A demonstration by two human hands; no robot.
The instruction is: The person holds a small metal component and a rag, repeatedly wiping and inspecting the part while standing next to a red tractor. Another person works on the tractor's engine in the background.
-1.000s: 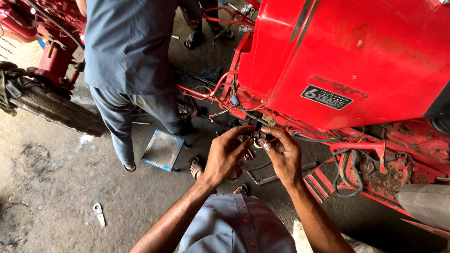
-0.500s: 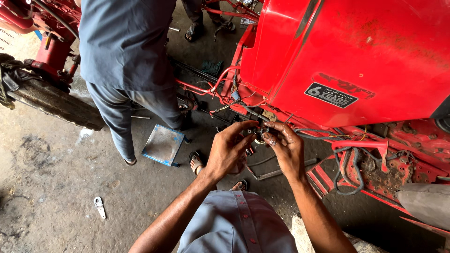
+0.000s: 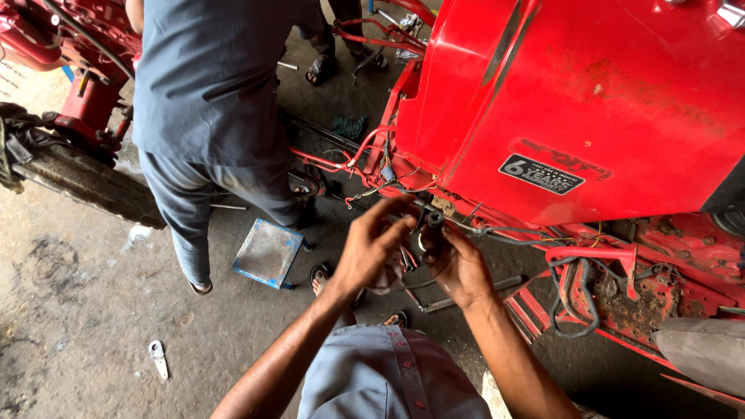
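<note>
Under the red hood [image 3: 590, 101], left hand [image 3: 371, 250] has spread open — right hand [image 3: 458, 264] still pinches a small part [image 3: 434, 220].

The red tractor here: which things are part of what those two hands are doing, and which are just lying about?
In hand:
left hand
right hand
small dark part pinched at the fingertips
wiring under the red hood

Lying about:
spanner on the floor
blue-edged metal tray
long rod

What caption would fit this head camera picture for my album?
Two hands, left hand and right hand, work on a small dark part among wires under a red tractor hood.
</note>
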